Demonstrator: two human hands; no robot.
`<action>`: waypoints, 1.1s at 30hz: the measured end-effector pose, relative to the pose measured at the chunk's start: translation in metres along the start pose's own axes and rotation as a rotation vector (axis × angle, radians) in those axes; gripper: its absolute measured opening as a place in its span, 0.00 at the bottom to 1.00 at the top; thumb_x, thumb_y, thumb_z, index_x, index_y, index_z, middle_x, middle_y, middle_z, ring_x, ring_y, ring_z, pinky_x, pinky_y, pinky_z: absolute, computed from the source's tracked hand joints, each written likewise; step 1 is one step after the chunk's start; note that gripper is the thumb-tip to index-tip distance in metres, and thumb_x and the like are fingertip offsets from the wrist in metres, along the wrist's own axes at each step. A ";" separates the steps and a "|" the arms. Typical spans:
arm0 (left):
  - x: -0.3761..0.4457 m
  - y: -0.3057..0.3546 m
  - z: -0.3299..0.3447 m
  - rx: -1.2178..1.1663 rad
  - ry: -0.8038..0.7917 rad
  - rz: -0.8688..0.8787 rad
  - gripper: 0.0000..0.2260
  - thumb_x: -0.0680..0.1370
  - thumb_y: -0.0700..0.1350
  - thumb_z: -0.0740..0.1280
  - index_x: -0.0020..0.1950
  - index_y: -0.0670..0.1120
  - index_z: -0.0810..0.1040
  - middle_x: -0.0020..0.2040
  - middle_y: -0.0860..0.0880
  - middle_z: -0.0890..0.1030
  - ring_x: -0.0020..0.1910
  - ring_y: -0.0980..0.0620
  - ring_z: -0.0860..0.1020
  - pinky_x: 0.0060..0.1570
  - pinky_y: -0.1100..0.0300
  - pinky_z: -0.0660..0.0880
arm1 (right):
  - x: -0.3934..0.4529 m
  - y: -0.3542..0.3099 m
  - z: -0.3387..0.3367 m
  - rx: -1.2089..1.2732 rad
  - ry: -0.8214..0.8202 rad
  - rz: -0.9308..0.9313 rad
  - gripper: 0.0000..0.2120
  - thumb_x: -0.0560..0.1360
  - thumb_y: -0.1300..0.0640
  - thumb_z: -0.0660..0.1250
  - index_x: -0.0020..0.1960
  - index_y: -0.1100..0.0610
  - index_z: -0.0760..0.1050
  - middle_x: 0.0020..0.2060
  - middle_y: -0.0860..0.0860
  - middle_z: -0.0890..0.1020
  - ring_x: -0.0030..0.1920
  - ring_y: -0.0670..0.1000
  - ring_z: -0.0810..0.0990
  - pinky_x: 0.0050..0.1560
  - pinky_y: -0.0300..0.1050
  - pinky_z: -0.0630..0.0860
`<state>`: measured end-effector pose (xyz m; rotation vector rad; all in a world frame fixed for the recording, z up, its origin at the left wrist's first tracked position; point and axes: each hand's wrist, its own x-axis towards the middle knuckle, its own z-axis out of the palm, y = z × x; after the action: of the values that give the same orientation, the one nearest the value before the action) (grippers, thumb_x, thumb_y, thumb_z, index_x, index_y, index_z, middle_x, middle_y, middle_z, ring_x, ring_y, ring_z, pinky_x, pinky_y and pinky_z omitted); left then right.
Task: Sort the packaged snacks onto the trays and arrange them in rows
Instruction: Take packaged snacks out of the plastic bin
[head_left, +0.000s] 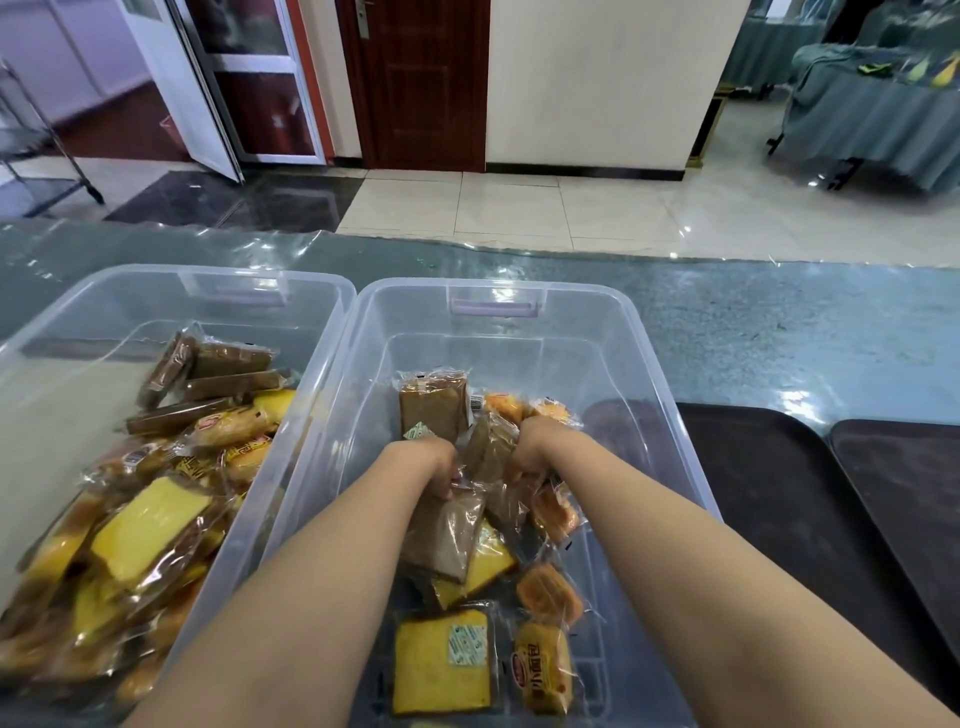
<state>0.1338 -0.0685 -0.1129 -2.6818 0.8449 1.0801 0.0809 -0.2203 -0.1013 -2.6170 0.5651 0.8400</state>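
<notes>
Both hands reach down into the middle clear plastic bin (644, 332). My left hand (439, 465) is closed on a brown cake packet (447, 530) in the pile. My right hand (530, 452) is closed on wrapped brown packets (488, 447) beside it; its fingers are hidden among them. More snacks lie in this bin: a brown slice (434, 408) at the far end, a yellow cake slice (441, 662) near me, orange buns (548, 595) and a yellow small-bread pack (543, 667). Two dark brown trays (769, 493) (904, 483) lie to the right.
A second clear bin (62, 332) on the left holds several brown and yellow cake packets (150, 535). All stand on a table with a teal cloth under clear plastic (753, 322). Beyond the far edge are tiled floor, a wooden door and covered tables.
</notes>
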 end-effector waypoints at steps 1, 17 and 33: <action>0.000 -0.001 0.000 0.006 0.003 -0.011 0.17 0.77 0.47 0.70 0.65 0.45 0.77 0.63 0.46 0.78 0.60 0.45 0.77 0.58 0.56 0.74 | -0.001 0.000 -0.002 0.011 0.005 0.009 0.19 0.70 0.53 0.75 0.57 0.60 0.78 0.42 0.51 0.81 0.42 0.52 0.82 0.50 0.49 0.81; -0.019 0.013 -0.039 -0.068 -0.007 0.012 0.20 0.71 0.49 0.77 0.59 0.44 0.80 0.54 0.48 0.81 0.53 0.46 0.79 0.55 0.53 0.77 | -0.021 -0.010 -0.036 -0.303 -0.012 0.028 0.05 0.75 0.55 0.68 0.47 0.56 0.75 0.42 0.52 0.79 0.47 0.55 0.81 0.54 0.49 0.79; -0.124 0.014 -0.066 -0.103 0.549 0.076 0.11 0.73 0.55 0.74 0.45 0.51 0.75 0.41 0.54 0.75 0.44 0.50 0.75 0.40 0.59 0.66 | -0.117 0.040 -0.073 0.390 0.362 -0.154 0.13 0.70 0.52 0.72 0.47 0.56 0.71 0.42 0.54 0.82 0.40 0.54 0.83 0.43 0.52 0.82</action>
<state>0.0934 -0.0450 0.0199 -3.1075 0.9930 0.3943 0.0091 -0.2548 0.0184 -2.4137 0.5449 0.1798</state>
